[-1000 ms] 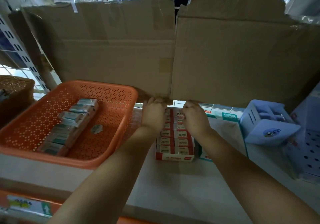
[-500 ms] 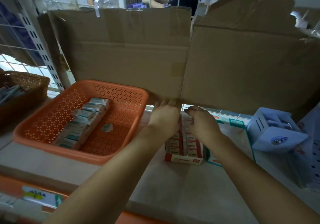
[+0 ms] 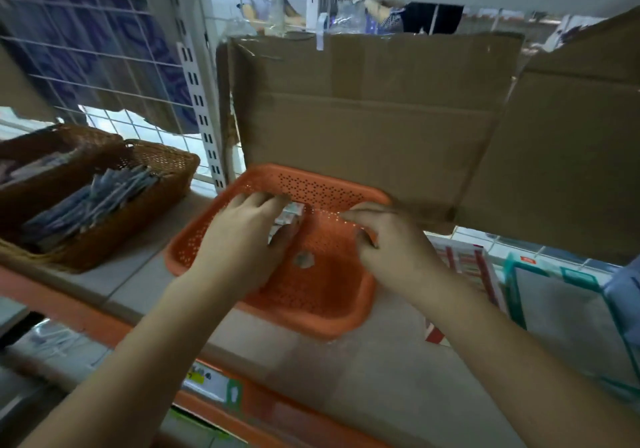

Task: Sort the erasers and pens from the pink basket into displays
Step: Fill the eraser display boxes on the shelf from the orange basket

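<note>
Shelf (image 3: 346, 371); left grip (image 3: 239, 243) apparently round erasers (image 3: 291, 217)

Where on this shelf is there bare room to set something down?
Bare shelf lies in front of the pink basket, and a narrower strip runs between it and the wicker basket. Right of it, the red box and teal box crowd close.

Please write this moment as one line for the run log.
left hand over erasers | right hand over basket | grips unclear | red display right of basket
</note>
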